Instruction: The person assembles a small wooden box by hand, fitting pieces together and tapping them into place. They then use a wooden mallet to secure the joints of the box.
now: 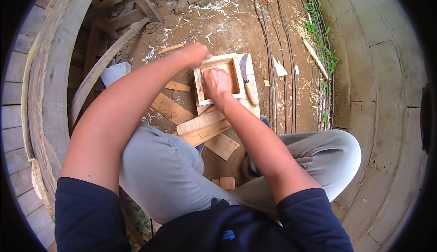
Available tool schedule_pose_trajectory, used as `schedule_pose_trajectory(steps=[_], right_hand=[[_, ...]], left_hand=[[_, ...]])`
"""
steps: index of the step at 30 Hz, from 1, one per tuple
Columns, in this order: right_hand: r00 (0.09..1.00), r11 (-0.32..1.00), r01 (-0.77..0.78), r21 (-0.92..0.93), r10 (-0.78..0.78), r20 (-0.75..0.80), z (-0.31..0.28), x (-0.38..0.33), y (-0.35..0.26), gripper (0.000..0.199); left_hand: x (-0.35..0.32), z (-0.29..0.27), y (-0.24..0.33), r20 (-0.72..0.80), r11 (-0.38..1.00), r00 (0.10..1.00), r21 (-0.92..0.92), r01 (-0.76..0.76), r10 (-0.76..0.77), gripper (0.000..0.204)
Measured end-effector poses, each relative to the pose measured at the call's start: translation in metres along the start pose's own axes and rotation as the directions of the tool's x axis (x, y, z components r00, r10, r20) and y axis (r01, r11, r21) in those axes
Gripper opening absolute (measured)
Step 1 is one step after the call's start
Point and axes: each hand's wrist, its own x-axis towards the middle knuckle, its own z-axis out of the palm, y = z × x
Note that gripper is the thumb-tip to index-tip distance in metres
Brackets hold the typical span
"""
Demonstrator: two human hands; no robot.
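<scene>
We see the wooden box sitting on a pale wood block, ahead of and between our bent knees. Our left hand is at its far left corner, fingers curled; what they pinch, if anything, we cannot tell. Our right hand is folded into a fist inside the walls, its fingertips hidden, so we cannot tell whether it grips something there.

The main hazard, we judge, is the curved knife lying just beside the box's right wall: a shove that way could knock it off the block, or a slipping hand could meet its blade. Hard pressure on one side might also tip the box or strain its corners. The loose boards lie crossed on one another nearer us, and could shift if we bump them.
</scene>
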Motion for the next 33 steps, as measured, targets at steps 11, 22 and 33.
schedule_pose_trajectory(steps=[11, 22, 33], right_hand=[[0.963, 0.959, 0.266, -0.101, -0.259, 0.08, -0.03, 0.023, 0.038, 0.016], [0.831, 0.834, 0.552, 0.031, -0.552, 0.063, -0.008, 0.039, 0.085, 0.015], [0.873, 0.866, 0.48, 0.143, -0.454, -0.18, -0.016, 0.034, 0.089, 0.013]], left_hand=[[0.003, 0.008, -0.012, -0.009, 0.994, 0.996, 0.049, -0.093, 0.093, 0.059], [-0.002, 0.0, -0.001, -0.011, 0.99, 0.992, 0.072, -0.122, 0.123, 0.059], [0.043, 0.031, -0.027, -0.062, 0.976, 0.993, 0.199, -0.091, 0.105, 0.021]])
